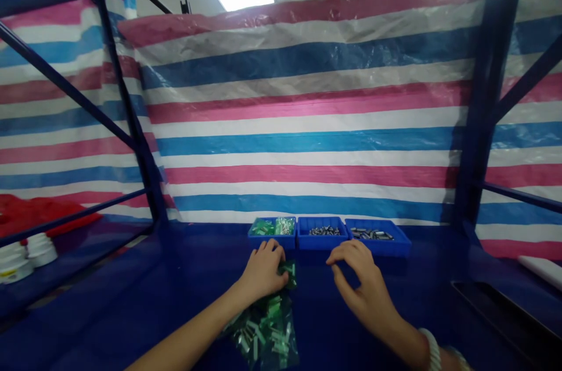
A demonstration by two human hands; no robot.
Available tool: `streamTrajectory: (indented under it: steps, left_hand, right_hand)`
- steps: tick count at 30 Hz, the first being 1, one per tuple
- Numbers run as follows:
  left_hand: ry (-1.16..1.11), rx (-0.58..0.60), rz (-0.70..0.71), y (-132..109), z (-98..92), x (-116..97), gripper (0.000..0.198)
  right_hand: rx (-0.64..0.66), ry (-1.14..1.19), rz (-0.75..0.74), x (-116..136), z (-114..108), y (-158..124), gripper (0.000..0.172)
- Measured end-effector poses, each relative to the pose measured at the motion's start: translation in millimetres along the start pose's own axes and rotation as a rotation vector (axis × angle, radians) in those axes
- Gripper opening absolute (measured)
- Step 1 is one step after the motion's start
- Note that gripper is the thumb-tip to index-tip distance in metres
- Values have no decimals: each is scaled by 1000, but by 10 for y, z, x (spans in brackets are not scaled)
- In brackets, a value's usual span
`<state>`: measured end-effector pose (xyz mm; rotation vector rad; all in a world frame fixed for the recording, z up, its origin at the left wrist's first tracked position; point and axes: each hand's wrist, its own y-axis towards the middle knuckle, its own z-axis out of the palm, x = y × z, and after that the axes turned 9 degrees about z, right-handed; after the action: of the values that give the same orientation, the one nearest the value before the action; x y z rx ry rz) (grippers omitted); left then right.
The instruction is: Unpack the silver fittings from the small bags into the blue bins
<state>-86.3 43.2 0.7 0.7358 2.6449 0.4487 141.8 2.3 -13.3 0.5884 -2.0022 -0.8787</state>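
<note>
My left hand [264, 271] is closed on a small green-tinted plastic bag [290, 272], part of which sticks out between the thumb and fingers. Under that wrist, a larger clear bag [270, 333] with green and silvery pieces lies on the blue tabletop. My right hand [362, 280] hovers over the table with thumb and fingers apart and nothing visible in them. Just beyond it stand a blue bin [399, 242] of dark metal parts and another bin [302, 239] of small metal pieces. A third bin [259, 241], with green packets and pale pieces, sits beyond my left hand.
A dark flat phone-like object [504, 312] lies at the right, near a white object [542, 268]. Blue rack posts [480, 125] frame both sides, with a striped sheet [307, 143] behind. White tubs [39, 249] and red material [48, 213] are at the left.
</note>
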Motion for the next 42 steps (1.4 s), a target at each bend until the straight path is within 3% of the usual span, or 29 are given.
streamTrajectory:
  steps: [3, 7, 9, 12, 15, 18, 21, 24, 26, 29, 31, 34, 38, 40, 42]
  left_hand:
    - [-122, -28, 60, 58, -8, -146, 22]
    - [-362, -32, 84, 84, 52, -333, 15]
    - [-630, -43, 18, 54, 113, -369, 11]
    - [-1072, -73, -166, -17, 186, -367, 23]
    - [-1304, -32, -319, -85, 203, -372, 36]
    - [-1398, -23, -378, -125, 181, -407, 37]
    - [-1319, -93, -350, -136, 138, -445, 32]
    - [-1058, -169, -120, -148, 46, -477, 19]
    - [-740, -259, 211, -178, -39, -488, 13]
    - [-180, -424, 770, -268, -143, -477, 21]
    - [56, -522, 932, -337, -173, -460, 23]
    - [158, -621, 946, -391, -178, -457, 20]
    - [-14, -594, 997, -325, -149, -492, 16]
    - [-190, -578, 782, -235, -127, -455, 14]
    - [-305, -582, 439, -91, -131, -319, 9]
  right_hand:
    - [99, 121, 190, -52, 73, -20, 17]
    - [251, 427, 563, -159, 197, -45, 37]
    - [353, 578, 686, -181, 223, -52, 32]
    - [469, 796, 845, -135, 196, -60, 22]
    - [462, 1031, 974, -59, 151, -72, 21]
    - [459, 1108, 993, -39, 143, -83, 21]
    - [478, 1019, 952, -66, 156, -69, 21]
    - [441, 776, 765, -62, 128, -18, 14]
    - [336, 555, 492, -25, 67, 14, 6]
    - [118, 173, -38, 38, -79, 10, 20]
    - [26, -67, -342, 58, -181, -30, 28]
    - [-25, -249, -556, 65, -267, -90, 34]
    - [-36, -205, -490, 80, -205, -66, 26]
    - [-55, -141, -368, 78, -141, -22, 22]
    - [-64, -79, -229, 57, -90, 16, 20]
